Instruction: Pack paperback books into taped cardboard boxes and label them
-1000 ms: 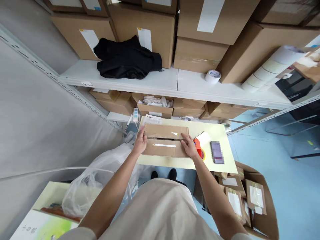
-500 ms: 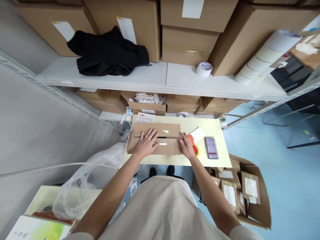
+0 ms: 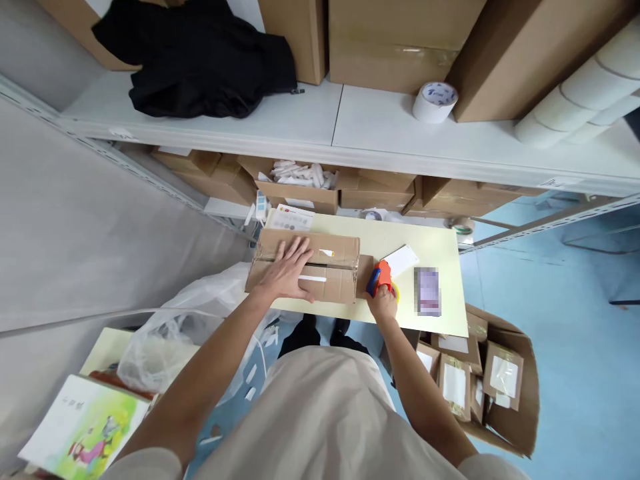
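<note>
"Where's the box [image 3: 336,283]?"
"On the table's [image 3: 447,243] left side, the left hand [image 3: 289,272] spread flat on top."
"And the right hand [image 3: 383,307]?"
"Curled around the tape dispenser [image 3: 384,272], right of the box."

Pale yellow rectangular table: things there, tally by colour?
Brown: 1, cardboard box under left hand (brown piece alongside uncounted, maybe its flap)
White: 2, printed sheet and flat rectangle
Orange: 1, tape dispenser in right hand
Purple: 1, pixelated rectangle
Total: 5

brown box [image 3: 327,275], orange-and-blue tape dispenser [image 3: 383,274]
</note>
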The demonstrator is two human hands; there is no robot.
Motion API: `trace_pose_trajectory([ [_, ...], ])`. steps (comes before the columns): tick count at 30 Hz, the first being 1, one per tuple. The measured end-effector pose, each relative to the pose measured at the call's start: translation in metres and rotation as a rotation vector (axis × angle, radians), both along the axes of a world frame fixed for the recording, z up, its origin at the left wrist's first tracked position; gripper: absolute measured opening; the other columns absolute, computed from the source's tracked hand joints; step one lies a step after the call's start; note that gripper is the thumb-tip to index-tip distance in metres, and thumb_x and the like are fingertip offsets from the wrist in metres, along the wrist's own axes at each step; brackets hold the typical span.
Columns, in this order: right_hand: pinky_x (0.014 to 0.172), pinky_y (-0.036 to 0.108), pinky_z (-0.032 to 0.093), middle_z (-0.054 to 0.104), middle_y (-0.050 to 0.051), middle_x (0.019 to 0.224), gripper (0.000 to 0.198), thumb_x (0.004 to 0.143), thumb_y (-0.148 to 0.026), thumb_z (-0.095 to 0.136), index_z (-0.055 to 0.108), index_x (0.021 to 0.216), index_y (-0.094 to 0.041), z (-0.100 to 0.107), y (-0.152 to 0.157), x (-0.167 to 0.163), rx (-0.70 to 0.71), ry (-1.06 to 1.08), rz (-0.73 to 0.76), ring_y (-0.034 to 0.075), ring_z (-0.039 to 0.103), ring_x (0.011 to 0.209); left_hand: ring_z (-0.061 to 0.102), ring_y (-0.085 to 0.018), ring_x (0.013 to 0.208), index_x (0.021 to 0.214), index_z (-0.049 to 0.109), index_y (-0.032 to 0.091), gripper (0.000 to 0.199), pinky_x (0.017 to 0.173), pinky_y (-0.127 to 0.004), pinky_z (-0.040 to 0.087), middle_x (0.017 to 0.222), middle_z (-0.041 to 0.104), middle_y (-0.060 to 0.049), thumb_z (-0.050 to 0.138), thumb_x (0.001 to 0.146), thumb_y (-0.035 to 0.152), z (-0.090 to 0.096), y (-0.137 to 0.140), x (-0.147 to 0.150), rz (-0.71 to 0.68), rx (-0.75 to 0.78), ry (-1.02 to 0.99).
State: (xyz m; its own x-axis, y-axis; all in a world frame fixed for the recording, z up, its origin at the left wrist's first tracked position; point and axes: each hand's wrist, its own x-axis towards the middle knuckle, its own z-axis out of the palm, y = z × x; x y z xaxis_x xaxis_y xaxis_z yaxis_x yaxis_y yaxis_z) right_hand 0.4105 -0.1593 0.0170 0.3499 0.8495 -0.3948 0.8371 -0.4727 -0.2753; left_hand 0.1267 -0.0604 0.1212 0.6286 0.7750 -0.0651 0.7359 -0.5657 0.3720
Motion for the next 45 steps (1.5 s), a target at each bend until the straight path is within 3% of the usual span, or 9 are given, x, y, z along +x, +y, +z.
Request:
trace_pose_trajectory([
  [3, 0.084, 0.045, 0.046, 0.067, 0.026, 0.097, 0.035, 0.081, -0.029, 0.058, 0.059, 0.108, -0.007, 0.000, 0.001, 0.001, -0.036, 0.004, 0.026, 0.037, 0.065, 0.096, 0.005, -0.045, 0.144, 0.145, 0.032, 0.011, 0.131, 0.111, -0.062, -0.012, 0.157, 0.015, -0.022, 0.078, 0.037, 0.070, 0.006, 0.000, 0.000, -0.057, -0.011, 0.081],
  [10, 0.076, 0.039, 0.045, 0.067, 0.018, 0.095, 0.031, 0.083, -0.027, 0.047, 0.058, 0.108, -0.012, 0.019, -0.017, 0.010, 0.037, 0.022, -0.103, 0.031, 0.065, 0.089, 0.009, -0.044, 0.143, 0.148, 0.027, 0.012, 0.129, 0.109, -0.064, -0.012, 0.156, 0.019, -0.023, 0.072, 0.044, 0.074, 0.017, 0.000, 0.004, -0.103, 0.084, 0.216],
  [15, 0.067, 0.034, 0.044, 0.062, 0.008, 0.083, 0.033, 0.083, -0.041, 0.039, 0.054, 0.100, -0.017, 0.064, -0.037, 0.032, 0.464, 0.291, -0.240, 0.025, 0.058, 0.077, 0.014, -0.042, 0.142, 0.148, 0.030, 0.016, 0.126, 0.108, -0.065, -0.014, 0.155, 0.023, -0.021, 0.069, 0.045, 0.077, 0.010, -0.001, 0.000, -0.090, 0.109, 0.172],
  [19, 0.055, 0.029, 0.036, 0.046, -0.001, 0.062, 0.030, 0.084, -0.048, 0.038, 0.050, 0.074, -0.022, 0.118, -0.009, 0.022, 0.733, 0.483, -0.188, 0.017, 0.044, 0.059, 0.016, -0.042, 0.142, 0.148, 0.031, 0.015, 0.127, 0.108, -0.066, -0.012, 0.155, 0.024, -0.022, 0.067, 0.044, 0.080, 0.002, -0.002, -0.006, -0.097, 0.122, 0.099],
  [24, 0.047, 0.026, 0.028, 0.036, -0.004, 0.051, 0.052, 0.080, -0.066, 0.049, 0.039, 0.055, -0.022, 0.159, 0.062, -0.016, 0.529, 0.736, -0.029, 0.011, 0.033, 0.048, 0.020, -0.044, 0.140, 0.146, 0.034, 0.014, 0.128, 0.110, -0.065, -0.009, 0.154, 0.026, -0.023, 0.069, 0.042, 0.080, -0.006, -0.002, -0.008, -0.097, 0.119, 0.035],
  [31, 0.044, 0.025, 0.034, 0.050, -0.002, 0.049, 0.055, 0.069, -0.073, 0.060, 0.048, 0.057, -0.020, 0.152, 0.094, -0.020, 0.311, 0.860, -0.031, 0.012, 0.043, 0.045, 0.024, -0.041, 0.140, 0.142, 0.040, 0.015, 0.119, 0.112, -0.064, 0.000, 0.151, 0.032, -0.023, 0.070, 0.046, 0.077, -0.001, 0.000, -0.009, -0.076, 0.064, -0.081],
  [37, 0.043, 0.026, 0.034, 0.051, -0.002, 0.048, 0.054, 0.071, -0.072, 0.059, 0.050, 0.058, -0.020, 0.146, 0.094, -0.011, 0.306, 0.897, 0.004, 0.013, 0.044, 0.043, 0.053, -0.028, 0.123, 0.130, 0.052, 0.018, 0.055, 0.105, -0.047, 0.037, 0.134, 0.055, -0.016, 0.040, 0.091, 0.054, 0.016, 0.002, 0.013, 0.403, -0.399, -0.762],
  [41, 0.041, 0.024, 0.028, 0.042, -0.004, 0.045, 0.056, 0.070, -0.071, 0.060, 0.042, 0.054, -0.021, 0.139, 0.095, -0.006, 0.340, 0.918, 0.026, 0.009, 0.036, 0.041, 0.068, -0.020, 0.084, 0.105, 0.062, 0.018, 0.038, 0.078, -0.035, 0.051, 0.102, 0.070, -0.011, 0.055, 0.086, 0.049, 0.025, 0.011, 0.037, 0.634, -1.021, -1.134],
  [45, 0.041, 0.024, 0.027, 0.040, -0.005, 0.045, 0.057, 0.070, -0.073, 0.059, 0.042, 0.054, -0.021, 0.135, 0.095, -0.002, 0.345, 0.919, 0.032, 0.009, 0.034, 0.041, 0.064, -0.014, 0.073, 0.079, 0.064, 0.016, 0.025, 0.073, -0.027, 0.047, 0.077, 0.069, -0.004, 0.069, 0.077, 0.040, 0.028, 0.016, 0.047, 0.698, -1.112, -1.203],
])
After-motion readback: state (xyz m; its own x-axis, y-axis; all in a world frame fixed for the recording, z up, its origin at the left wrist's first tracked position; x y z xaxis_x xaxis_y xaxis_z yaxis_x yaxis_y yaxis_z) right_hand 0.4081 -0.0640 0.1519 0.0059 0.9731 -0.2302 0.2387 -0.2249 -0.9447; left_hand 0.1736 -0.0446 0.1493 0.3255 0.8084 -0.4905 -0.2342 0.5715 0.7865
